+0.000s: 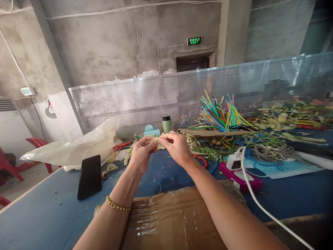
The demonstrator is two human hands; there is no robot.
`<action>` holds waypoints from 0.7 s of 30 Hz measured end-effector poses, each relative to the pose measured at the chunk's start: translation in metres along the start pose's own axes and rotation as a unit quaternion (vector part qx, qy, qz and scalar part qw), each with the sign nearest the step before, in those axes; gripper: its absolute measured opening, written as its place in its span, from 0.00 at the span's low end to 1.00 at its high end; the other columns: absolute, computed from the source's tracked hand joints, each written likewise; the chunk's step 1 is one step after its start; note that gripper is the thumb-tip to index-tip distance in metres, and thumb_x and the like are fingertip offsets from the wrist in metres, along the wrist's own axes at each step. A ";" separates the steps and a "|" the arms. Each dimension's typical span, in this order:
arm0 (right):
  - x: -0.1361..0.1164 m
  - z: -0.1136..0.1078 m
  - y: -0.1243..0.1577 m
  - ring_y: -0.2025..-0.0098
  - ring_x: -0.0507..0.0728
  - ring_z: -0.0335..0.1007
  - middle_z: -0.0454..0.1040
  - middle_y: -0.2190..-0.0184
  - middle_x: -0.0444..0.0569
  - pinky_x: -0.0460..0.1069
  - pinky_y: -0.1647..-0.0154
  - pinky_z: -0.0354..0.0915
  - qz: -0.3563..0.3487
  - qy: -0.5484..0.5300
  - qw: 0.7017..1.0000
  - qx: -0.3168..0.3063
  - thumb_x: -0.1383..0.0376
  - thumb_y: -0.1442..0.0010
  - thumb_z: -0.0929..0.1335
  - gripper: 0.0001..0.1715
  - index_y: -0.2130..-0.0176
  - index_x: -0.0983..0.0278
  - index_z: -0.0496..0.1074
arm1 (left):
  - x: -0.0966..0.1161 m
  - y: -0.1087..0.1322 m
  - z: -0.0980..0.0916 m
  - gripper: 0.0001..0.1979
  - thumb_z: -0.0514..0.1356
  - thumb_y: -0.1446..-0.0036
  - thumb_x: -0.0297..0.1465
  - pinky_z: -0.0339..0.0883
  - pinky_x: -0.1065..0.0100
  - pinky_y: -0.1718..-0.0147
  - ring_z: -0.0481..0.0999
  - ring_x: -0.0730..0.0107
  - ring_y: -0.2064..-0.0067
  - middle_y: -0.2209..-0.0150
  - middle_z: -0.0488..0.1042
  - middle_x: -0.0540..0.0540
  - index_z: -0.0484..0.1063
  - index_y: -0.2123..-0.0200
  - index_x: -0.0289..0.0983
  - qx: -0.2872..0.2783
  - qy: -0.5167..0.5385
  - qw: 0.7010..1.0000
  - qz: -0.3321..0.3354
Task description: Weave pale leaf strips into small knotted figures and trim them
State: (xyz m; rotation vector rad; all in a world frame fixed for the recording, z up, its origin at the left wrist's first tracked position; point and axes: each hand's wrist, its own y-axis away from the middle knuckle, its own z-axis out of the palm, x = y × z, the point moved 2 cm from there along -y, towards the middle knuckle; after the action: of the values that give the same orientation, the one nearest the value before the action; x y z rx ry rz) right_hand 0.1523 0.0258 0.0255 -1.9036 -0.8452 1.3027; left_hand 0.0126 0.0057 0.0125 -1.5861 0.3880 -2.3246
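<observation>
Soft, moderate light fell across the blue-topped desk (39, 211), leaving a faint shadow below the fairly sharp bare left hand (140, 152) and bare right hand (178, 147). Glare streaked the shiny clear tape (139, 233) on the brown cardboard sheet (166, 227), and pale reflections shone on the silver perforated metal panel (130, 100). Wide-angle distortion tilted the grey concrete wall (104, 45), while the right edge darkened and blurred.

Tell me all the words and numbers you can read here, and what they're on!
"安全出口": top line of the exit sign on the wall
"EXIT": bottom line of the same sign
Too small or blurred to read: anything on the pink box or the white wall box.
</observation>
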 end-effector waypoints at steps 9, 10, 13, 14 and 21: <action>-0.003 -0.002 0.001 0.71 0.53 0.66 0.71 0.74 0.47 0.48 0.69 0.59 0.005 0.067 0.998 -0.005 0.70 0.40 0.69 0.08 0.70 0.66 0.79 | 0.002 0.003 0.001 0.15 0.72 0.63 0.26 0.62 0.72 0.74 0.71 0.77 0.78 0.76 0.75 0.51 0.72 0.70 0.33 0.002 0.021 0.999 -0.028; -0.004 -0.001 0.001 0.72 0.53 0.66 0.71 0.74 0.47 0.48 0.69 0.59 0.006 0.075 0.997 -0.010 0.70 0.41 0.69 0.08 0.70 0.66 0.79 | 0.002 0.003 0.001 0.15 0.72 0.63 0.25 0.62 0.72 0.74 0.71 0.77 0.78 0.76 0.76 0.51 0.71 0.70 0.34 0.003 0.026 0.999 -0.032; -0.004 -0.001 0.001 0.72 0.52 0.65 0.71 0.75 0.46 0.48 0.68 0.59 0.010 0.083 0.996 -0.025 0.71 0.42 0.69 0.08 0.72 0.66 0.78 | 0.002 0.003 0.001 0.15 0.71 0.63 0.24 0.63 0.72 0.73 0.71 0.76 0.77 0.76 0.76 0.51 0.70 0.71 0.34 -0.004 0.042 0.998 -0.048; -0.005 -0.001 0.001 0.71 0.53 0.66 0.72 0.75 0.46 0.48 0.68 0.59 0.014 0.082 0.996 -0.027 0.72 0.42 0.69 0.08 0.73 0.66 0.77 | 0.002 0.003 0.001 0.15 0.71 0.63 0.24 0.63 0.72 0.73 0.71 0.76 0.76 0.76 0.76 0.51 0.70 0.71 0.34 -0.006 0.047 0.997 -0.052; -0.005 -0.001 0.001 0.72 0.53 0.65 0.73 0.75 0.47 0.47 0.70 0.57 0.027 0.106 0.994 -0.016 0.72 0.47 0.69 0.10 0.78 0.64 0.71 | 0.001 0.003 0.002 0.14 0.71 0.63 0.24 0.62 0.71 0.72 0.70 0.76 0.75 0.76 0.74 0.51 0.70 0.73 0.35 -0.008 0.044 0.998 -0.044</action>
State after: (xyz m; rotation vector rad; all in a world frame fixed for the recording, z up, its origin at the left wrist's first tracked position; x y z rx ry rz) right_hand 0.1520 0.0212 0.0278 -2.0597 -0.7135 1.0991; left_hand 0.0145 0.0024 0.0126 -1.5407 0.3648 -2.4706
